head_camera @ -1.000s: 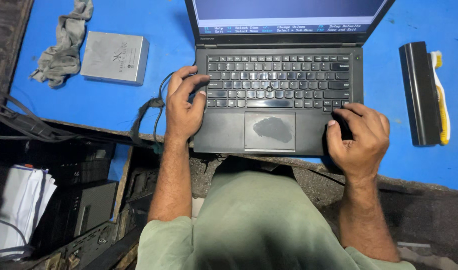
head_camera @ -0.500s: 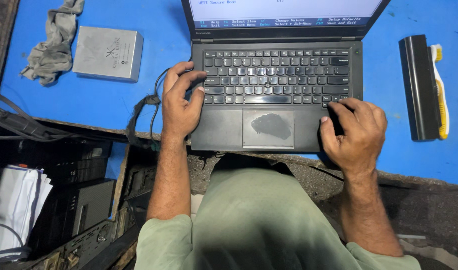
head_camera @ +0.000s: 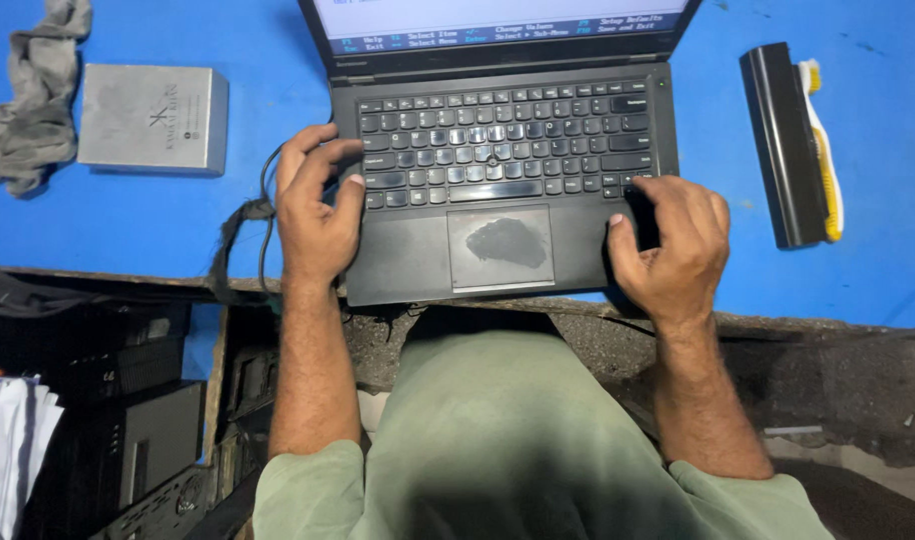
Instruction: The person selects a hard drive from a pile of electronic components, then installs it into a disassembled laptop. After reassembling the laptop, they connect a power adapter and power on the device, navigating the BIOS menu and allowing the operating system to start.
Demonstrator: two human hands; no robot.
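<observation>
A black laptop (head_camera: 498, 250) stands open on the blue table (head_camera: 158, 220), its screen lit at the top of the view. My left hand (head_camera: 313, 210) rests on the laptop's left edge, fingers bent over the left end of the keyboard. My right hand (head_camera: 673, 245) lies on the right palm rest, its fingers curled down on the keys at the lower right corner. Neither hand holds anything. The touchpad (head_camera: 503, 245) between them has a dark worn patch.
A grey flat box (head_camera: 153, 118) and a crumpled grey cloth (head_camera: 33, 100) lie at the left. A long black battery (head_camera: 783, 140) with a yellow-and-white brush (head_camera: 823, 150) lies at the right. A black cable (head_camera: 243, 235) hangs over the table's front edge. Dark equipment and papers (head_camera: 8, 450) sit below left.
The view has shifted slightly, so the laptop sits a little more to the left. Both hands stay at the same spots on the laptop, the right fingers shifting a little.
</observation>
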